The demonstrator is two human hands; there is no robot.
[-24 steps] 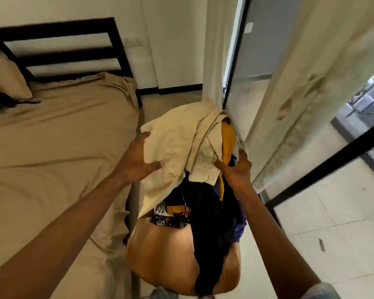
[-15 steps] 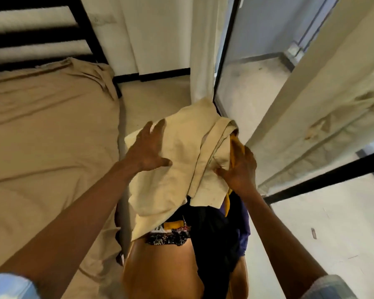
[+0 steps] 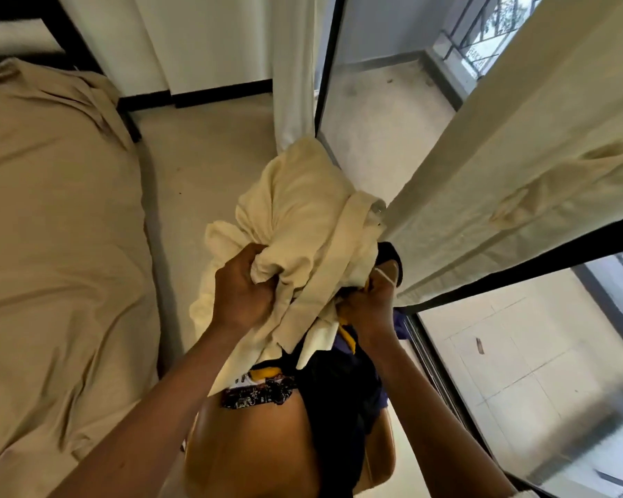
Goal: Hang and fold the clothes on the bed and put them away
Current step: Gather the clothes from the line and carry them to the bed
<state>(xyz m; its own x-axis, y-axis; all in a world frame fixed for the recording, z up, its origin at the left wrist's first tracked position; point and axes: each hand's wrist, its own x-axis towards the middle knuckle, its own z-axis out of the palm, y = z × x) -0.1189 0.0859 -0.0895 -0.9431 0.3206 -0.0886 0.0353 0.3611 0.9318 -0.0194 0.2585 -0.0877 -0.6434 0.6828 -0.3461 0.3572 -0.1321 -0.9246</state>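
Crumpled cream cloth garment (image 3: 303, 203) on tan leather chair (image 3: 252, 443), right of beige-sheeted bed (image 3: 51, 210) | left hand (image 3: 243, 285) fists its near folds | right hand (image 3: 369, 307) grips its near-right edge | bulk lies far of both hands, left closer.

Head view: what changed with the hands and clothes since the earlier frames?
The left hand, earlier flat with fingers spread on the cream cloth, now grips a bunched fold of it. The right hand, earlier resting at the edge of the clothes pile, now grips fabric there. The cream cloth has crumpled upward. Unchanged: the pile stays draped over the brown chair, and the bed is as before.
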